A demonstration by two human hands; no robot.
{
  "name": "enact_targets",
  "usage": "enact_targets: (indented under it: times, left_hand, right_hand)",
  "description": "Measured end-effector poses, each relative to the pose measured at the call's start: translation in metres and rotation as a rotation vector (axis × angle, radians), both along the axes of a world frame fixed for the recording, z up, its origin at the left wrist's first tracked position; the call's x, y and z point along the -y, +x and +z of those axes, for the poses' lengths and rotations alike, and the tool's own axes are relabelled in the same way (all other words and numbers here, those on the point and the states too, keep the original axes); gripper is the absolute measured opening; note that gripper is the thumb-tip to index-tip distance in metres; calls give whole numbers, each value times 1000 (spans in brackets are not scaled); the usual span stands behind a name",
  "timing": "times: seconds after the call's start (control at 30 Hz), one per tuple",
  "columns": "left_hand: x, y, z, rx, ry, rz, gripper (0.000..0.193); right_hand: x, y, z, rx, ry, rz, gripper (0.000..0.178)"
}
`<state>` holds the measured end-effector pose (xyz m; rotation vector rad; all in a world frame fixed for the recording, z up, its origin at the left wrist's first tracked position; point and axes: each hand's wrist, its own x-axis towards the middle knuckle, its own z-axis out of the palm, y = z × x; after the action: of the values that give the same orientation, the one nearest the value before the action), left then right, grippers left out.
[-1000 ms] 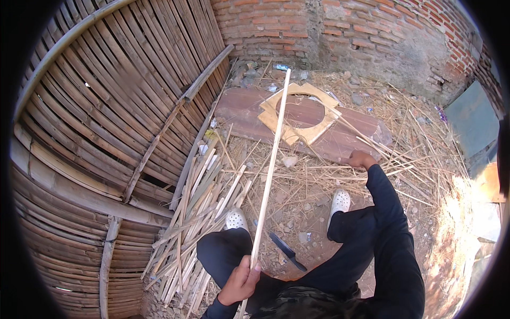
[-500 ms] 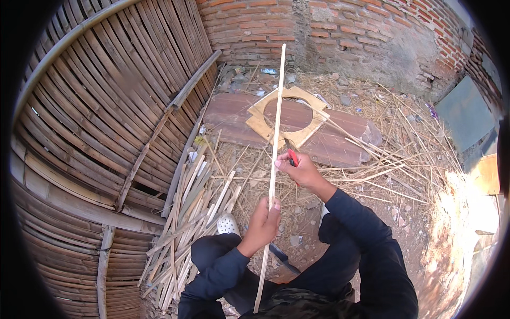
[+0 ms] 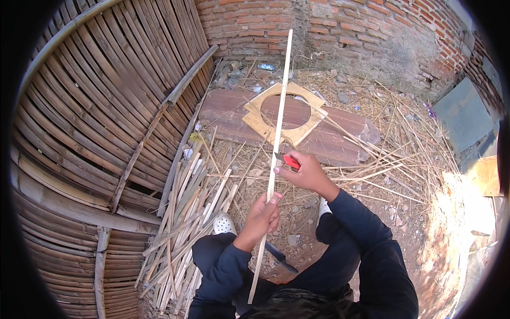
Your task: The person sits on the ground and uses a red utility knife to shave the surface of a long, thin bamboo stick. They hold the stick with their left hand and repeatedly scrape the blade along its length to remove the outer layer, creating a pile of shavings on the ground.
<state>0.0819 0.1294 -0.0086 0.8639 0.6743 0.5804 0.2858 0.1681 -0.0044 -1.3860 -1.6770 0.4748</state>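
Note:
A long, pale bamboo strip (image 3: 282,111) stands up steeply across the middle of the view. My left hand (image 3: 260,215) is wrapped round its lower part, thumb along the strip. Just above, my right hand (image 3: 304,171) grips a red utility knife (image 3: 291,162), its dark blade touching the strip's edge. The right thumb lies close against the strip too. Behind the strip, a yellowish wooden board with a round hole (image 3: 255,122) rests on a brown plank (image 3: 218,114).
Many cut bamboo strips (image 3: 183,212) are piled at my left beside a bamboo-slat wall (image 3: 85,122). A dark, long tool (image 3: 281,258) lies between my legs. Shavings litter the ground up to a brick wall (image 3: 255,32). A grey-green panel (image 3: 466,114) leans at the right.
My right hand has turned, and the knife blade now meets the strip. The strip has shifted and tilted slightly right at its top. A curled shaving now shows near the brick wall.

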Motion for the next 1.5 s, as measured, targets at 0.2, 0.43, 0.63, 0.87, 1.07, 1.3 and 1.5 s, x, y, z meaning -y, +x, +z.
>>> enact_targets:
  times: [0.2,0.43,0.63,0.87,1.07,1.3,1.5]
  left_hand:
    - [0,-8,16,-15,-2,99,19]
    - [7,-18,25,-65,55,19,19]
    - [14,-21,31,-72,7,-38,19]
    - [16,-34,23,-125,129,-63,20]
    - [20,-30,21,-220,234,-125,23]
    - [46,-36,12,-277,353,-292,20]
    - [37,-43,11,-203,175,-262,28]
  right_hand:
    - [22,-19,12,528,78,33,59]
    - [2,-10,9,543,298,6,59]
    - [-16,5,2,514,145,-247,57]
    - [-5,-10,10,486,253,-74,57]
    - [-29,38,-2,574,302,-229,60]
    - [-44,116,-8,538,81,-612,62]
    - [-27,99,6,489,66,-456,62]
